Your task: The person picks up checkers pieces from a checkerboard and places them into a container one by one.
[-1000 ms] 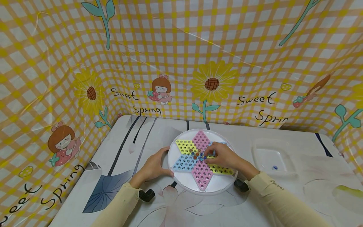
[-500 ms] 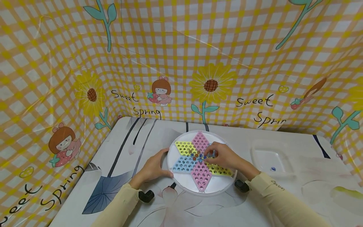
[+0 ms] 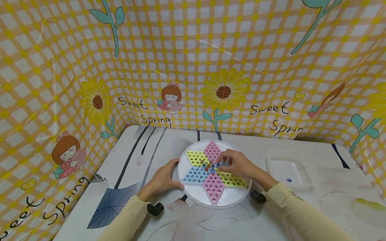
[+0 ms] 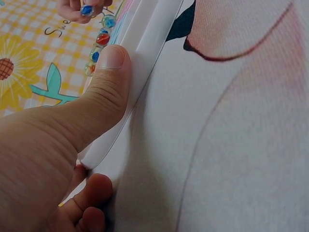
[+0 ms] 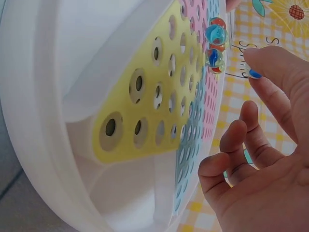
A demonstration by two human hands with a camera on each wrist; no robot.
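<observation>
A round white Chinese checkers board [image 3: 193,194] carries a star of pink, yellow and blue points pierced with holes. At its left rim my left hand [image 3: 164,175] holds it, the thumb [image 4: 108,79] pressed on the edge and other fingers curled below. Over the centre, my right hand [image 3: 239,164] pinches a blue-and-clear marble [image 5: 254,74] between thumb and forefinger; its remaining fingers are loosely bent. Several glass marbles [image 5: 216,35], with red, blue and light-blue swirls, sit clustered in the middle holes, just beside the pinched one.
To the right of the board stands a clear plastic tray [image 3: 272,170] with blue marble [image 3: 288,180] inside. The table [image 3: 238,224] has a printed flower cover. A checked yellow cloth [image 3: 187,50] hangs behind and at the sides.
The head view has tilted slightly, so the scene sits a little lower. My right hand's fingertips have shifted slightly over the centre marbles; my left hand stays at the rim.
</observation>
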